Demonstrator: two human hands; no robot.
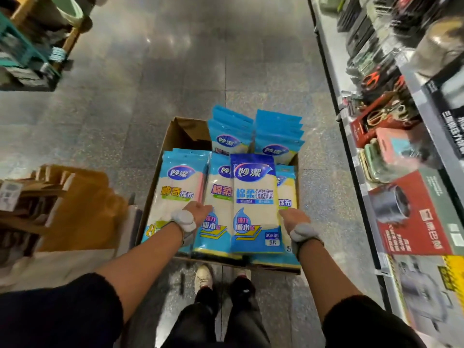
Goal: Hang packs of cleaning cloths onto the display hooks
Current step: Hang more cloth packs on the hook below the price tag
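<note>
Shop floor (175, 71), one cardboard box (175, 136), two hands beside dark-blue pack (254, 204)

Cardboard box (175, 136) on the floor (175, 59) before our feet, cloth packs (254, 204) lying in rows inside it. Shelving (411, 151) along our right. Paper bags (75, 204) left of the box; a crate (22, 59) far left.

A shop aisle with a grey speckled tile floor (160, 79), glossy under overhead light that throws pale glints near the top; along the right runs a long shelf (426, 114) of boxed kitchenware; at upper left stands a teal rack (22, 51); brown paper bags (75, 204) sit at left.
</note>
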